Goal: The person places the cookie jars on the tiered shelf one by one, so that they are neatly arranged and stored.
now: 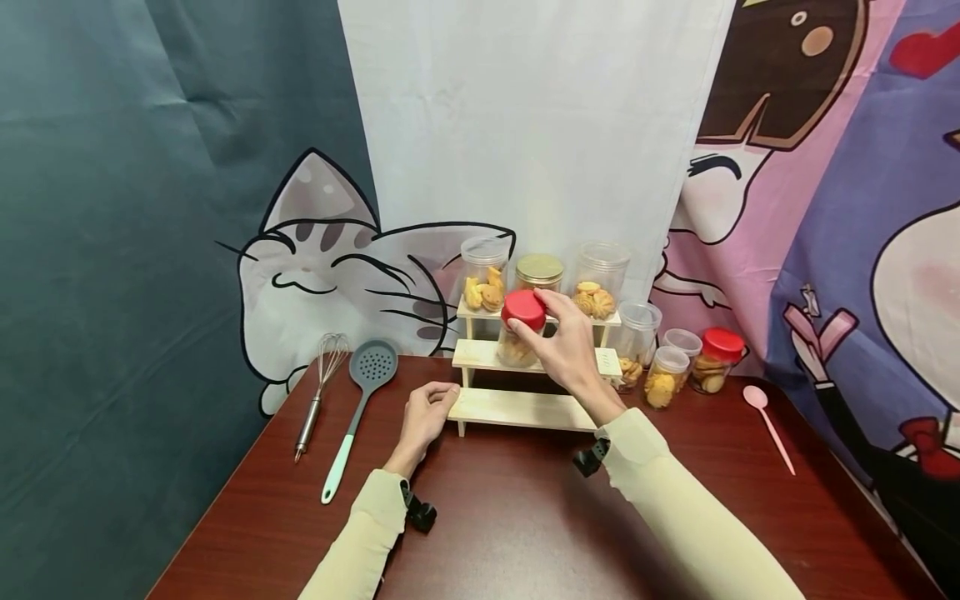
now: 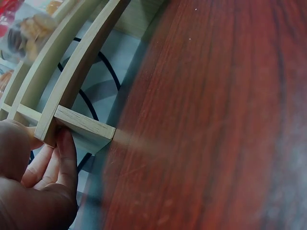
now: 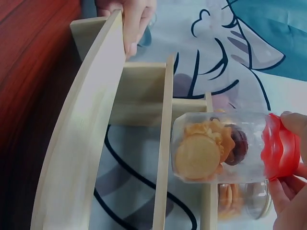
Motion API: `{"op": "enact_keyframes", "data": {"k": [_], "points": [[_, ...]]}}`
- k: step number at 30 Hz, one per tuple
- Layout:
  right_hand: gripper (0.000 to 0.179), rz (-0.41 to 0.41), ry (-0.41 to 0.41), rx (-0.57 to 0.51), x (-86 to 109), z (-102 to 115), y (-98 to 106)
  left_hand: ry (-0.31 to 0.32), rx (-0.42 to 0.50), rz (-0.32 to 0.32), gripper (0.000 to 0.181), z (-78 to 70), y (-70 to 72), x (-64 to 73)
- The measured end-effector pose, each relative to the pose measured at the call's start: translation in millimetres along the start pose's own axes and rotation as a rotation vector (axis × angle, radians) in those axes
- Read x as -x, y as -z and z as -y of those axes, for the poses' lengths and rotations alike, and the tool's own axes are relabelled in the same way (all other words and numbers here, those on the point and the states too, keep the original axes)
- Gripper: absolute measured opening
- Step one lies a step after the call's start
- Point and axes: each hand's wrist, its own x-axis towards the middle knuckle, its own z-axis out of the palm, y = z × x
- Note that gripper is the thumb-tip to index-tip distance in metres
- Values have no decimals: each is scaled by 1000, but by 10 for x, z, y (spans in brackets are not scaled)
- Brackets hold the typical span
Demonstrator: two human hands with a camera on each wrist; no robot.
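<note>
A three-step pale wooden stand is on the table. My left hand pinches the left end of its lowest step, thumb above and fingers beneath in the left wrist view. My right hand holds a clear jar of cookies by its red lid. The jar is upright with its base at the middle step; whether it bears its full weight there I cannot tell. Behind it on the top step are a cookie jar with a clear lid, a gold-lidded jar and another clear jar.
Right of the stand are several more cookie jars, among them a tall clear one, a small one and a red-lidded one. A pink spoon lies farther right. A whisk and a slotted turner lie at the left.
</note>
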Motion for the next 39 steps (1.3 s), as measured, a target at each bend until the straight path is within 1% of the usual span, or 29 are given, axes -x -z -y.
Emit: {"op": "enact_keyframes", "data": {"k": [10,15,20,28,33,36,39], "points": [[66,54,-38,37,-122,55,-205,0,5,4,22,-9,-16,2],[65,70,-33,51,-170,67,-250,-13,2,12,23,-17,-24,-7],[64,64,-20,55,-179,52,-272,-1,6,15,22,-26,-27,-22],[65,50,-10,61,-157,9,-286,1,2,18,22,-34,-35,-28],[64,67,50,60,-126,-10,-284,7,10,18,23,-19,-20,-23],[66,79,77,65,-80,-29,-244,11,22,12,23,-9,-7,-20],[67,68,70,70,-8,-67,-147,6,24,15,24,-2,-4,-20]]}}
